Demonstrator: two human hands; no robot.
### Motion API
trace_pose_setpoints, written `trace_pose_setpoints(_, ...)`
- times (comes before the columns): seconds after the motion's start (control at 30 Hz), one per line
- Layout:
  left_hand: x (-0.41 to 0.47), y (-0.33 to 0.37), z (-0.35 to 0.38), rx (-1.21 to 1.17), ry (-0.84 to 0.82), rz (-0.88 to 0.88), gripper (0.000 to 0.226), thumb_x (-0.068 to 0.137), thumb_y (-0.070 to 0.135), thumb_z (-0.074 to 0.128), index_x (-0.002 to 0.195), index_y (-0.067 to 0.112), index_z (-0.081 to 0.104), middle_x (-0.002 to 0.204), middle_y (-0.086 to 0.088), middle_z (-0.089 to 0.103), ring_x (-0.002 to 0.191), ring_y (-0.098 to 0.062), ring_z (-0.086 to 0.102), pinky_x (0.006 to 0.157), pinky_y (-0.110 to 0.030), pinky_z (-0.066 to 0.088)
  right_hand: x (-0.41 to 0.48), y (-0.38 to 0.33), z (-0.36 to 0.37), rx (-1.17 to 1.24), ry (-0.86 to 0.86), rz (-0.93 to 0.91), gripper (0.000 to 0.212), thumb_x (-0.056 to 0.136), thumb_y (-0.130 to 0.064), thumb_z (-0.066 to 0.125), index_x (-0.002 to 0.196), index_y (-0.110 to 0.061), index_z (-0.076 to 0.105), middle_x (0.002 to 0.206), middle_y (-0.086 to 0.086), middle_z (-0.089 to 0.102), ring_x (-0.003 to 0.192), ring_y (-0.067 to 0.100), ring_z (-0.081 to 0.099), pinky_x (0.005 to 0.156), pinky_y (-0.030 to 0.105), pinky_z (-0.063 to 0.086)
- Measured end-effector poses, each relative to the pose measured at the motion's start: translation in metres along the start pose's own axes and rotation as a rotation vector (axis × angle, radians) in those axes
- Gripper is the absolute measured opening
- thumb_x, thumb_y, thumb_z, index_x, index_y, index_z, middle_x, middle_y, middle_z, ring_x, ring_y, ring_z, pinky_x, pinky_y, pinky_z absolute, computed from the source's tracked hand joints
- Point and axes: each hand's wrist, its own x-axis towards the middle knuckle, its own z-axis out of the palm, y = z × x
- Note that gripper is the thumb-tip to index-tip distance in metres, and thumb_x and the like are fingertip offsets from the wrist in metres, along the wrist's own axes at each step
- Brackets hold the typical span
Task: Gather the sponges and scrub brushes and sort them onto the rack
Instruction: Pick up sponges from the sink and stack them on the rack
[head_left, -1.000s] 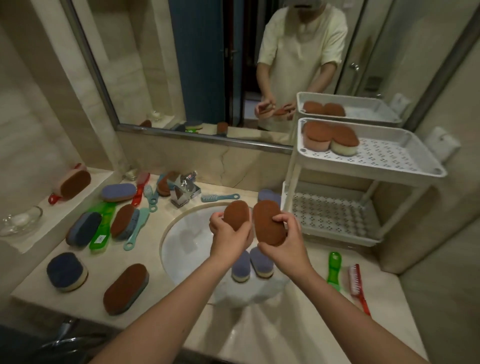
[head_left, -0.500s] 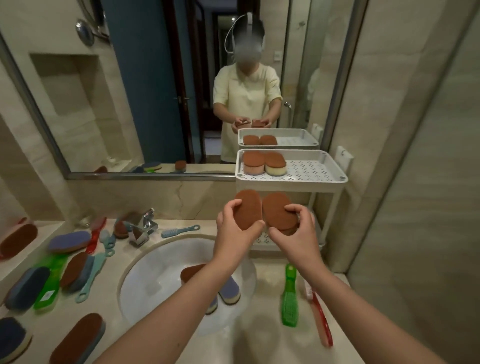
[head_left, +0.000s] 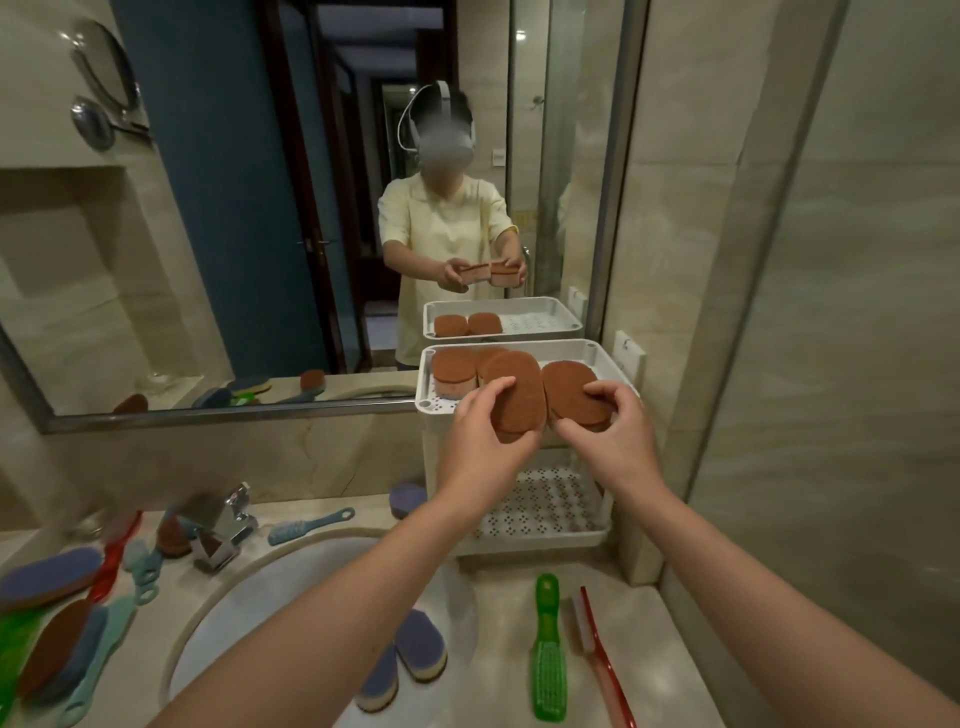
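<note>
left hand (head_left: 480, 434) fingers curled round brown sponge (head_left: 517, 389), right hand (head_left: 608, 434) gripping second brown sponge (head_left: 571, 387). both side by side over top tray (head_left: 550, 344) of rack (head_left: 540, 512). stored sponge (head_left: 452, 370) at tray's left, probably another behind, mostly hidden.

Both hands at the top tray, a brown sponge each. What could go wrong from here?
1. The left hand holds the left sponge beside the two brown sponges on the top tray; set down there, it may land on them or shove them.
2. The right hand holds the right sponge over the tray's front rim; released early, it might tip off toward the lower shelf.
</note>
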Motion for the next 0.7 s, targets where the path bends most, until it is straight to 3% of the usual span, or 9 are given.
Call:
trace_pose_setpoints(0.07, 0.014, 0.000, 0.006, 0.010, -0.003, -0.003, 0.058, 0.074, 0.040, 0.072, 0.126, 0.046, 0.047, 0.131, 0.011, 0.043, 0.110, -0.003, 0.052, 0.090, -0.026, 0.051, 0.013, 0.004, -0.003, -0.038, 0.010, 0.038, 0.047, 0.062, -0.036, 0.077, 0.104, -0.035, 0.055, 0.110, -0.008, 0.060, 0.100, 0.011, 0.059, 0.083, 0.030, 0.051)
trace_pose_setpoints(0.17, 0.034, 0.000, 0.014, 0.043, -0.015, -0.013, 0.057, 0.071, 0.047, 0.073, 0.122, 0.046, 0.048, 0.123, 0.013, 0.044, 0.100, 0.003, 0.052, 0.076, -0.014, 0.045, 0.030, 0.009, -0.004, -0.067, 0.029, 0.075, 0.047, 0.064, -0.037, 0.075, 0.106, -0.035, 0.056, 0.108, -0.008, 0.061, 0.098, 0.011, 0.059, 0.078, 0.027, 0.049)
trace_pose_setpoints(0.3, 0.059, -0.002, 0.024, 0.114, -0.050, -0.045, 0.060, 0.064, 0.061, 0.071, 0.118, 0.050, 0.048, 0.117, 0.015, 0.045, 0.094, 0.002, 0.055, 0.073, -0.018, 0.045, 0.055, 0.015, -0.004, -0.105, 0.024, 0.095, 0.050, 0.070, -0.033, 0.071, 0.118, -0.029, 0.057, 0.109, -0.008, 0.060, 0.091, 0.007, 0.056, 0.065, 0.016, 0.039)
trace_pose_setpoints(0.4, 0.078, -0.003, 0.033, 0.182, -0.066, -0.054, 0.061, 0.064, 0.067, 0.068, 0.119, 0.050, 0.048, 0.119, 0.015, 0.047, 0.097, -0.002, 0.055, 0.072, -0.018, 0.043, 0.076, 0.023, -0.004, -0.154, 0.004, 0.095, 0.054, 0.073, -0.031, 0.068, 0.125, -0.025, 0.056, 0.114, -0.005, 0.060, 0.094, 0.009, 0.056, 0.069, 0.022, 0.041)
trace_pose_setpoints(0.53, 0.106, -0.011, 0.044, 0.370, -0.050, -0.023, 0.062, 0.068, 0.071, 0.061, 0.123, 0.045, 0.049, 0.123, 0.007, 0.054, 0.115, -0.016, 0.049, 0.098, -0.038, 0.043, 0.104, 0.033, -0.001, -0.240, -0.037, 0.079, 0.055, 0.077, -0.031, 0.065, 0.131, -0.021, 0.055, 0.129, -0.001, 0.057, 0.104, 0.012, 0.055, 0.083, 0.027, 0.045)
trace_pose_setpoints(0.7, 0.136, -0.018, 0.056, 0.570, -0.096, -0.080, 0.067, 0.069, 0.078, 0.054, 0.124, 0.041, 0.049, 0.126, 0.002, 0.056, 0.126, -0.025, 0.044, 0.117, -0.054, 0.012, 0.131, 0.045, 0.010, -0.445, -0.110, 0.011, 0.049, 0.088, -0.032, 0.058, 0.135, -0.017, 0.053, 0.139, 0.004, 0.047, 0.120, 0.019, 0.049, 0.092, 0.027, 0.039)
